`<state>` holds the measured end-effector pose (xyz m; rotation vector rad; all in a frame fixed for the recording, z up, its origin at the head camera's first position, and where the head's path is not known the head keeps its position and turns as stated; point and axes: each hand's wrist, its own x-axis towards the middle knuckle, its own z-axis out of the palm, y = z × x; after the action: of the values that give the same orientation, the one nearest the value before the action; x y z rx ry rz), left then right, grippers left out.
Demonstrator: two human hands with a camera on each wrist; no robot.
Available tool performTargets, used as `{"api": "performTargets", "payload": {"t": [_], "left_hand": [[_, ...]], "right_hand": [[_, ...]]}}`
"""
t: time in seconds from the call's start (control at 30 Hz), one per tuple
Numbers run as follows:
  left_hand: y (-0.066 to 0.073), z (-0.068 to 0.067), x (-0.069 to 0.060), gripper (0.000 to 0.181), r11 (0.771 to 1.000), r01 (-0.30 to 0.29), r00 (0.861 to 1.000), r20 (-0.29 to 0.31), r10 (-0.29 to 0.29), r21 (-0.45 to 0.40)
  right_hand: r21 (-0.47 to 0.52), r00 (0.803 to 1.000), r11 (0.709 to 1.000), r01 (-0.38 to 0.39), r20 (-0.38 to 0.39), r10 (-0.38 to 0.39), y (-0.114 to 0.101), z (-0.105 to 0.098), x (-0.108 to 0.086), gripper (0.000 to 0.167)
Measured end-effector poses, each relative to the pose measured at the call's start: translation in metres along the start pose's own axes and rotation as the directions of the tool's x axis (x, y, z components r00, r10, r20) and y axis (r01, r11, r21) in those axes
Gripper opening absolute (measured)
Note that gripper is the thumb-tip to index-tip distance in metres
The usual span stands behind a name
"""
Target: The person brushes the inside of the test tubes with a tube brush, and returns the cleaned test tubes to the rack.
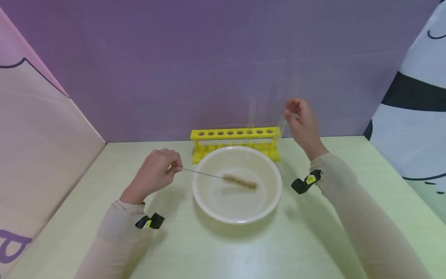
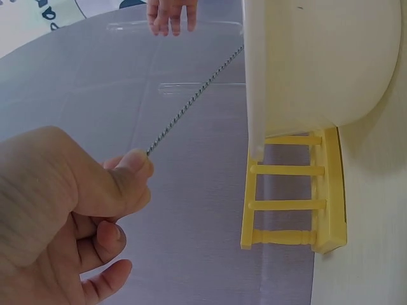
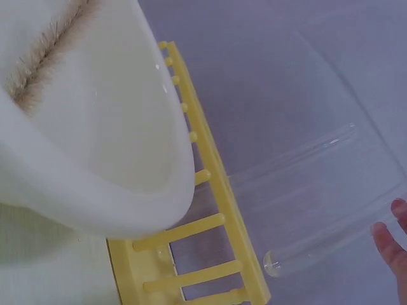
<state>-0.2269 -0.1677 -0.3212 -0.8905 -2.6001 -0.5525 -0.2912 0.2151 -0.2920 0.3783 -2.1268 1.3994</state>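
My left hand [image 1: 156,170] pinches the twisted wire handle [image 2: 194,98] of a brush, whose tan bristles [image 1: 240,181] lie over the inside of a white basin [image 1: 237,221]. At the upper right, my right hand [image 1: 302,124] holds a clear test tube [image 3: 331,236] by thumb and fingers, its rounded end beside the right end of the yellow rack [image 1: 235,133]. Another clear tube [image 3: 292,159] stands in the rack. The right wrist view shows only some fingertips of my right hand [image 3: 393,244].
The rack stands behind the basin, against a purple backdrop [image 1: 174,69]. Printed cloth panels [image 1: 38,128] flank the pale green tabletop [image 1: 216,255] on both sides.
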Motion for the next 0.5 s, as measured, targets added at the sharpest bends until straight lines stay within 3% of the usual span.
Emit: {"api": "performTargets", "payload": {"t": [0.5], "left_hand": [[0.0,0.002,0.001,0.018,1.0,-0.013,1.0,0.01,0.013,0.012]], "right_hand": [[-0.182,0.997,0.983,0.01,0.076,0.004,0.011,0.024,0.029,0.027]]}}
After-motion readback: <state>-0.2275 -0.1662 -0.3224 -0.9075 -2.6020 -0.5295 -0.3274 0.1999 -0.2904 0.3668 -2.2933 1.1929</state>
